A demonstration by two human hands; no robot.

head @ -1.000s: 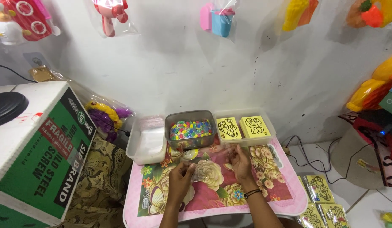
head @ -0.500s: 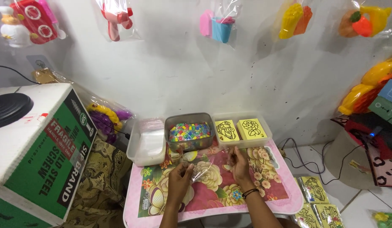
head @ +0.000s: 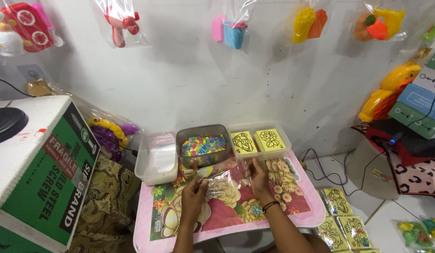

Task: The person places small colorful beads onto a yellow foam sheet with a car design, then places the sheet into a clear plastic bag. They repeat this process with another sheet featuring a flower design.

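Note:
My left hand (head: 193,196) and my right hand (head: 259,179) hold a clear plastic bag (head: 225,182) stretched between them, just above a small pink table (head: 236,224) with a floral top. Behind the bag stands a grey tub of small multicoloured pieces (head: 203,145). To its right a clear tub holds yellow picture cards (head: 257,140). On the left a clear tub (head: 155,159) holds a stack of clear bags. My right wrist wears a dark band.
A large green and white cardboard box (head: 39,168) stands at the left. Bagged toys hang on the white wall (head: 189,84). Packed yellow cards (head: 341,220) lie on the floor at the right, near cables and a red device.
My hands have moved slightly apart and lifted the clear bag a little. The view has shifted downward and to the left.

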